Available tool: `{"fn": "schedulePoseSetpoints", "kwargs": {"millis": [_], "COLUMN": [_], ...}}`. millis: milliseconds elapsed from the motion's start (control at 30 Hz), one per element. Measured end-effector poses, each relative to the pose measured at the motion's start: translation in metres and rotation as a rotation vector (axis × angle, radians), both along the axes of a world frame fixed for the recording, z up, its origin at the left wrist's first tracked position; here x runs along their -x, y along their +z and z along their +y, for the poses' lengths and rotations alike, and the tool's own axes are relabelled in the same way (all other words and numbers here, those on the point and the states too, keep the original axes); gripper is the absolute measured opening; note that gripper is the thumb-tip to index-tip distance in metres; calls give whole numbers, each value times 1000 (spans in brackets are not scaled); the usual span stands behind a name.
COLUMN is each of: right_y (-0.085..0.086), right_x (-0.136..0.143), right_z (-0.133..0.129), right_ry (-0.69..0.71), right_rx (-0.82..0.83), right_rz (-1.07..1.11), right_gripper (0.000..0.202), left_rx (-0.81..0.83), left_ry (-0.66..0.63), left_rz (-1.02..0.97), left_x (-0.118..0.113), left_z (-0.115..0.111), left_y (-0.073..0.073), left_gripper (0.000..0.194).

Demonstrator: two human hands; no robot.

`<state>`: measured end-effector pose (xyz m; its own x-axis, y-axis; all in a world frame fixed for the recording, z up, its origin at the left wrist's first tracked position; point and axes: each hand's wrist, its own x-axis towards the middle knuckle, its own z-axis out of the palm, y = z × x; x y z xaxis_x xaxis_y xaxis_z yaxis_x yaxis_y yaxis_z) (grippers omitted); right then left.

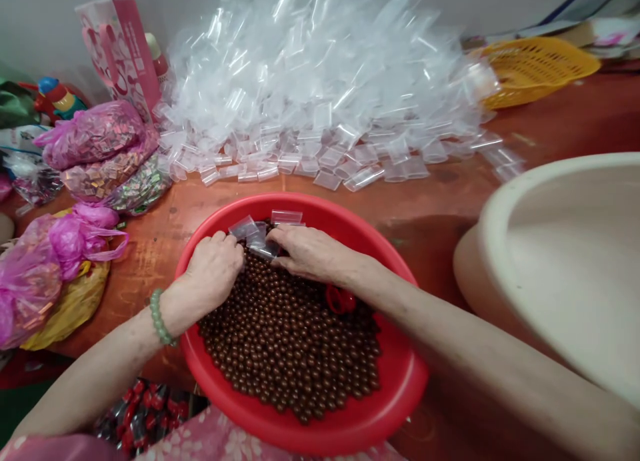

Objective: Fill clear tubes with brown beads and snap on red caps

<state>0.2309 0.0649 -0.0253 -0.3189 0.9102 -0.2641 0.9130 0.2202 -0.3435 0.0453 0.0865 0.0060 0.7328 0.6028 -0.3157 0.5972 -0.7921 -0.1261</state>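
A red basin [400, 388] holds a mass of small shiny brown balls [295, 341]. Several clear plastic sleeves [261, 240] lie on the balls at its far side. My left hand [215, 266], with a green bead bracelet [161, 318] at the wrist, is closed over the basin's left part; its fingertips are turned away, and what they hold is hidden. My right hand [307, 251] reaches in from the right, its thumb and fingers closed around the edge of a clear sleeve. A red ring-shaped item [341, 300] rests on the balls below my right wrist.
Behind the basin rises a large heap of clear sleeves [320, 94] on the reddish table [430, 214]. Pink bags of small packets [95, 138] crowd the left. A yellow basket [540, 64] lies back right, and a large cream tub [505, 214] stands at the right.
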Motion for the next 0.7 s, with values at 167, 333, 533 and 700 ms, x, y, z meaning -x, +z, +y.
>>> {"fn": "schedulePoseSetpoints", "kwargs": {"millis": [167,333,533,700], "right_y": [-8,-4,-2,-9], "right_x": [-4,-5,-8,-9], "right_z": [2,-1,0,2], "right_ry": [13,33,38,41], "right_rx": [-13,-8,11,3], "right_rz": [13,35,58,80], "right_gripper": [23,24,25,21], "left_rx": [-12,195,495,825], "left_ry": [-42,-107,-126,5], "left_rz": [54,24,-147,-442], "left_x": [-8,-7,4,2], "left_z": [-21,-24,-17,-16], "left_y": [-9,-24,-26,-24], "left_gripper": [32,28,17,28]}}
